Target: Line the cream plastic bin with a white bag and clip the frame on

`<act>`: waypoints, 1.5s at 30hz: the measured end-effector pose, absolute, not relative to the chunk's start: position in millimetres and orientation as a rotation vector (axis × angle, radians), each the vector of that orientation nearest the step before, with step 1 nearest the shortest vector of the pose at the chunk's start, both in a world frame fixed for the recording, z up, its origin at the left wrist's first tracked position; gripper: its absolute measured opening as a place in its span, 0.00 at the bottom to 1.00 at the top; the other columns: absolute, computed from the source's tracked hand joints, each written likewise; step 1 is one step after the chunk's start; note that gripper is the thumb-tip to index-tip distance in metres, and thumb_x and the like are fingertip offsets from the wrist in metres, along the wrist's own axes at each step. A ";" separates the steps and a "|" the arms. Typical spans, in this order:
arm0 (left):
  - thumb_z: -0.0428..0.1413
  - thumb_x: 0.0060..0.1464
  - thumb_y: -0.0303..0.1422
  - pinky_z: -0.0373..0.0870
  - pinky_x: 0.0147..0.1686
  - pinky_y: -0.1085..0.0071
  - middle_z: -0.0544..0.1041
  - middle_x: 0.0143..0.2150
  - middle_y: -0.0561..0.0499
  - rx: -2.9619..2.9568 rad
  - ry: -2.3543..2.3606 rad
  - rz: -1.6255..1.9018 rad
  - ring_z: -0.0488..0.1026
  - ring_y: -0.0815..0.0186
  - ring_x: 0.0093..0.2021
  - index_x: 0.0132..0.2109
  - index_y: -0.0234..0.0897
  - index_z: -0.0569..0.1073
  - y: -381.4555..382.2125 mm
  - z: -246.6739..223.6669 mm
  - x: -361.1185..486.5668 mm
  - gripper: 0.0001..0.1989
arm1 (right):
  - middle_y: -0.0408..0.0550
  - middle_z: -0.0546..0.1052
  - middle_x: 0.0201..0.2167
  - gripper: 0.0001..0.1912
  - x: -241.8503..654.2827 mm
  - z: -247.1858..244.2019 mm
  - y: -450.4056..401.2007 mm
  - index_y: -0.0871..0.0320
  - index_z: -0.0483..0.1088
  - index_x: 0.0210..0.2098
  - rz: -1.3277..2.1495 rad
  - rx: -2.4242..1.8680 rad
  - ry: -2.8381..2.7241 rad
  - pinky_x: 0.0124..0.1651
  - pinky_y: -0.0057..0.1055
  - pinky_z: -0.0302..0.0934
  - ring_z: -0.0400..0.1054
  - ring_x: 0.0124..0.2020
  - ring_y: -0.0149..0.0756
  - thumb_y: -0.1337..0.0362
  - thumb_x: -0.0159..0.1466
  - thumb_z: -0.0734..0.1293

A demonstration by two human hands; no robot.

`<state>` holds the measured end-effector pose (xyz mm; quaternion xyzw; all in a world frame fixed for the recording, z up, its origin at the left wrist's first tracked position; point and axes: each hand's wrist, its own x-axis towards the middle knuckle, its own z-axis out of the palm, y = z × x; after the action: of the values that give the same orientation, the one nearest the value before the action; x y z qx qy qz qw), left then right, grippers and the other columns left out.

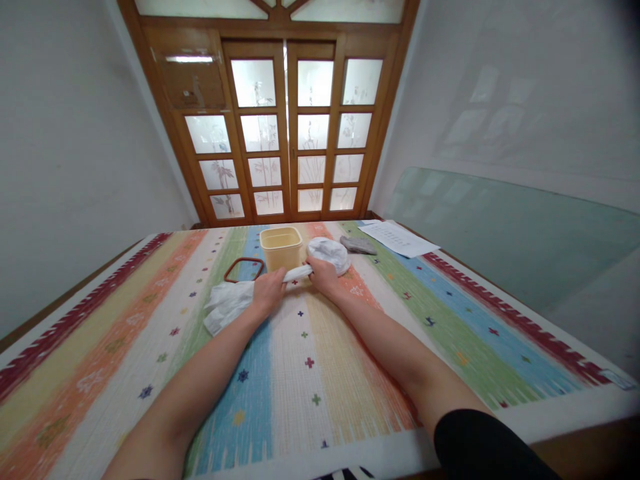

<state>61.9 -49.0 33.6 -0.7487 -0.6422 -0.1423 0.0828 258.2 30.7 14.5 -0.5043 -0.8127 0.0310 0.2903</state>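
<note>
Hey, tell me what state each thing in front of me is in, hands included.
Left hand: closed on white cloth.
Right hand: closed on white cloth.
White cloth: narrow between hands, loose at both ends.
Yellow container: upright, open-topped.
Reddish-brown frame: lying down.
Gray cloth: lying, apparently folded.
Printed paper: lying flat.

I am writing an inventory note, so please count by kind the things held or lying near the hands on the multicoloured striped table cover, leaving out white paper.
Cloths: 2 (white fabric cloth held in left hand and right hand; grey fabric cloth)
Containers: 1 (pale yellow, squarish open container)
Frames: 1 (reddish-brown, rounded angular frame)
Total: 4
</note>
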 end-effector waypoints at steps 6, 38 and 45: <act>0.51 0.66 0.35 0.63 0.38 0.67 0.81 0.44 0.47 -2.233 -1.907 -0.448 0.78 0.58 0.44 0.46 0.41 0.72 -49.5 34.2 60.6 0.07 | 0.51 0.81 0.35 0.18 265.1 13.1 39.6 0.56 0.76 0.41 0.026 -1.450 -2.039 0.36 0.29 0.53 0.71 0.34 0.38 0.56 0.74 0.58; 0.51 0.66 0.36 0.64 0.42 0.67 0.81 0.45 0.45 -2.183 -2.012 -0.465 0.78 0.57 0.44 0.49 0.40 0.74 -46.7 32.2 54.9 0.10 | 0.51 0.78 0.44 0.14 252.4 8.6 25.5 0.57 0.73 0.48 0.052 -1.046 -2.324 0.49 0.33 0.59 0.69 0.46 0.42 0.68 0.62 0.66; 0.50 0.66 0.36 0.64 0.41 0.67 0.81 0.45 0.45 -2.204 -1.977 -0.481 0.78 0.57 0.44 0.47 0.40 0.74 -46.0 30.0 55.0 0.10 | 0.49 0.78 0.42 0.13 253.1 10.0 27.1 0.57 0.73 0.44 0.060 -1.104 -2.305 0.47 0.31 0.57 0.68 0.44 0.40 0.72 0.63 0.61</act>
<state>55.0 -46.0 30.0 -0.7330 -0.6574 -0.1599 0.0710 253.1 27.1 10.0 -0.4136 -0.8633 0.0227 0.2884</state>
